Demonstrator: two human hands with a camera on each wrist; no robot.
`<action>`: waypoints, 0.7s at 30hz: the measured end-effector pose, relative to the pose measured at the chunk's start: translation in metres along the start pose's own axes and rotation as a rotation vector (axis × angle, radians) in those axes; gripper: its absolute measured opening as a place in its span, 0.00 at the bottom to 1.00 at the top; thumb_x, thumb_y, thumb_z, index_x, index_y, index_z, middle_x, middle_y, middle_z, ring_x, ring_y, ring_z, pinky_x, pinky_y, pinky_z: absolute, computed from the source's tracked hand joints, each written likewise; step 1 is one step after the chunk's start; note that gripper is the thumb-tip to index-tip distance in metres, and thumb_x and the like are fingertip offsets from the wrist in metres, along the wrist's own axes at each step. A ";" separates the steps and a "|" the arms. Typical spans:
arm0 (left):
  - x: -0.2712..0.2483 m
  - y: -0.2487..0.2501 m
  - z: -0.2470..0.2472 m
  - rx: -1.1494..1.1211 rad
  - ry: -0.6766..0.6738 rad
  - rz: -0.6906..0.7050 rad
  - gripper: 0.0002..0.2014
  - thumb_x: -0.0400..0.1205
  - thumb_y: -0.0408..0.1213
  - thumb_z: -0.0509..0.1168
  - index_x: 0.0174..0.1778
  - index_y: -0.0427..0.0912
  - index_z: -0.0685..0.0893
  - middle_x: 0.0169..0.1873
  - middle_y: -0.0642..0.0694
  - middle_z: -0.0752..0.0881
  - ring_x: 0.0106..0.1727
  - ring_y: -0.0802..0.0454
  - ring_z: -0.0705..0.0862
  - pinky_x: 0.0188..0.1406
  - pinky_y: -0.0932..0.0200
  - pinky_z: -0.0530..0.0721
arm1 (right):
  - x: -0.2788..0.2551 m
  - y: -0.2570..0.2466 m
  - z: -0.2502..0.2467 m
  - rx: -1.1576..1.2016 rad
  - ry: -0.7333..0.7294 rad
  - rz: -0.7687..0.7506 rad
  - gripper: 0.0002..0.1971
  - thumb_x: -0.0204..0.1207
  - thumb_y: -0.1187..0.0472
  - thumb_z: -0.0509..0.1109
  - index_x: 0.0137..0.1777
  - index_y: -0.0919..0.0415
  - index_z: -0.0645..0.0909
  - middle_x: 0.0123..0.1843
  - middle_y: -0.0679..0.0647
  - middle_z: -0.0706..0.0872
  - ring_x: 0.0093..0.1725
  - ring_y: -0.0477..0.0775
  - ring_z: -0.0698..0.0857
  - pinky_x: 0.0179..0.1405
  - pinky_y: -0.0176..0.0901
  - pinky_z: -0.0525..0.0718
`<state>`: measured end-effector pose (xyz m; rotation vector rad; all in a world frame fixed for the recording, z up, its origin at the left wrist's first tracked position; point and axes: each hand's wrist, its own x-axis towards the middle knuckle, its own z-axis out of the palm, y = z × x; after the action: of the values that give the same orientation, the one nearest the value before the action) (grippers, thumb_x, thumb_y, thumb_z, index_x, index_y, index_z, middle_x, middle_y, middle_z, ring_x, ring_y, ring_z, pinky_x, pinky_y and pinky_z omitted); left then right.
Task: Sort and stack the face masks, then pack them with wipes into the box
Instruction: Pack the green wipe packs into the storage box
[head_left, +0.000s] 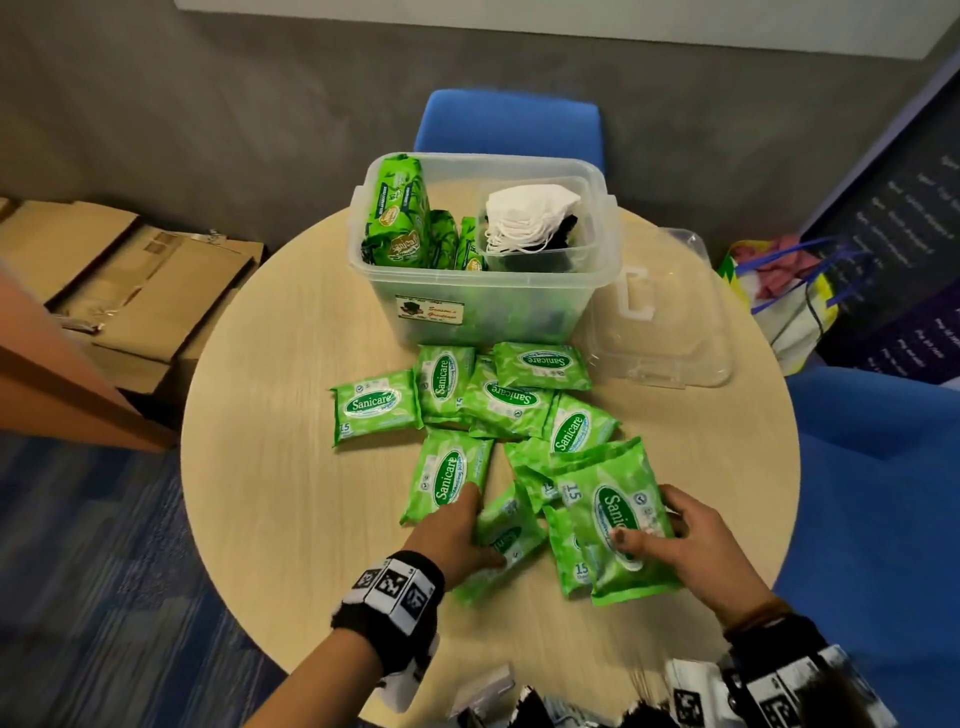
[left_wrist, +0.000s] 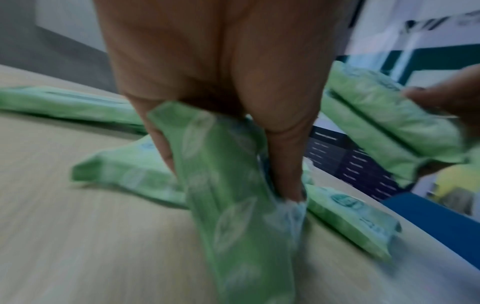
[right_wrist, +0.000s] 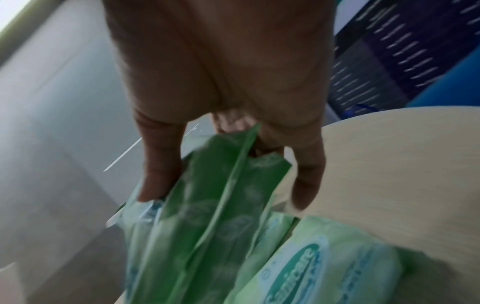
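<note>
Several green Sanicare wipe packs (head_left: 376, 405) lie loose on the round table (head_left: 291, 467) in front of a clear plastic box (head_left: 483, 312). Inside the box, wipe packs (head_left: 400, 218) stand at the left, and white face masks (head_left: 524, 218) lie over black ones (head_left: 569, 228) in an inner tray at the right. My left hand (head_left: 485, 527) pinches one pack (left_wrist: 233, 226) between thumb and fingers (left_wrist: 291, 185), low over the table. To its right, my right hand (head_left: 647, 522) grips a pack (head_left: 613, 519) held tilted. A second pack (head_left: 566, 556) lies against it.
The box's clear lid (head_left: 660, 322) lies to the right of the box. A blue chair (head_left: 509, 124) stands behind the table and another (head_left: 878, 467) at the right. Flattened cardboard (head_left: 130, 280) covers the floor at the left. A bag (head_left: 779, 291) sits at the far right.
</note>
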<state>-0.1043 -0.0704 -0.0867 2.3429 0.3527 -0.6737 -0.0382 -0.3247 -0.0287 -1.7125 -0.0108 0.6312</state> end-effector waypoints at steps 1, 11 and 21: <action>-0.001 -0.004 0.000 -0.067 0.052 -0.013 0.30 0.71 0.48 0.78 0.58 0.46 0.66 0.51 0.46 0.82 0.51 0.43 0.83 0.43 0.58 0.75 | 0.001 -0.001 0.004 0.011 -0.043 0.020 0.30 0.50 0.55 0.84 0.53 0.65 0.82 0.46 0.55 0.92 0.45 0.54 0.91 0.36 0.38 0.86; -0.015 0.011 -0.016 -1.176 0.180 -0.082 0.35 0.77 0.75 0.50 0.72 0.57 0.76 0.67 0.53 0.84 0.68 0.54 0.82 0.71 0.43 0.77 | 0.037 -0.021 0.079 0.256 -0.285 0.200 0.27 0.66 0.58 0.77 0.65 0.65 0.78 0.58 0.59 0.89 0.58 0.60 0.87 0.61 0.54 0.84; -0.011 0.015 -0.035 -1.236 0.240 0.078 0.23 0.78 0.44 0.71 0.69 0.46 0.76 0.60 0.43 0.88 0.57 0.42 0.89 0.44 0.46 0.89 | 0.053 -0.030 0.119 0.159 -0.203 0.130 0.28 0.73 0.52 0.75 0.70 0.49 0.67 0.65 0.52 0.84 0.60 0.49 0.86 0.51 0.37 0.85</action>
<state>-0.0942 -0.0585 -0.0502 1.2226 0.5672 -0.0378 -0.0322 -0.1913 -0.0342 -1.4988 0.0071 0.8783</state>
